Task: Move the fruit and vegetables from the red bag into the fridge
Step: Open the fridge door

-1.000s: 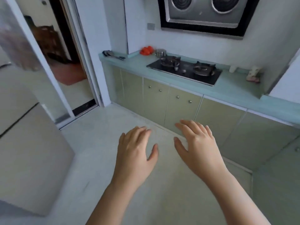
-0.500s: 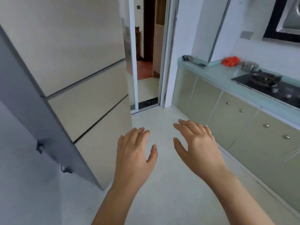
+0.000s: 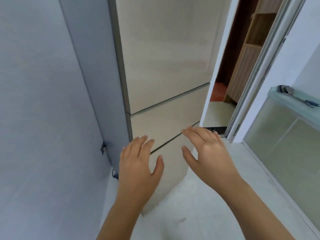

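Beige fridge (image 3: 166, 66) stands closed on the floor (image 3: 199, 205), beside the doorway (image 3: 242, 66). Left hand (image 3: 138, 165) and right hand (image 3: 207, 153) hover before its lower doors, fingers spread, relaxed, empty.

Saw a smooth, softly glossy beige front on the fridge (image 3: 164, 66), with a matt grey side panel (image 3: 97, 75) and a matt painted wall (image 3: 34, 101) beside it. Noted smooth, pale floor tiles (image 3: 207, 205) with a faint sheen, and a glossy pale green worktop (image 3: 294, 105) over sheeny cabinet doors (image 3: 277, 144). Found grained wood on the shelving (image 3: 251, 49) past the metal-looking door frame (image 3: 256, 75).
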Available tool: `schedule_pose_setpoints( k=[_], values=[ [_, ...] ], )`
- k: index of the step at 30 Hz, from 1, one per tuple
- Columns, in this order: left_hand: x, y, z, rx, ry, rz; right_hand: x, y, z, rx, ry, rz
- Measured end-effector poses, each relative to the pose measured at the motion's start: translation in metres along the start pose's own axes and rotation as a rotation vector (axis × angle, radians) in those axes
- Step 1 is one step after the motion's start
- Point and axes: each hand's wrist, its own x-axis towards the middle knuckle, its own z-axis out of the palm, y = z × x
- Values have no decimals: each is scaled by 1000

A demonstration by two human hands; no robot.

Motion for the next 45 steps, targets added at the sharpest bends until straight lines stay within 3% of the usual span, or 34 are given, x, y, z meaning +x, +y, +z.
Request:
schedule_pose_setpoints(
  k=[8,17,25,33,45],
  values=[
    [93,-27,4,-4,214,-113,111,11,57,194,-28,-264],
    [177,-39,18,-341,312,-372,197,24,94,371,62,-442],
    [213,-55,22,-593,360,-477,221,19,110,410,74,-452],
    [213,-57,22,-660,367,-502,215,16,113,405,14,-409],
    [161,-25,24,-693,235,-325,166,26,73,350,39,-313]
  ],
)
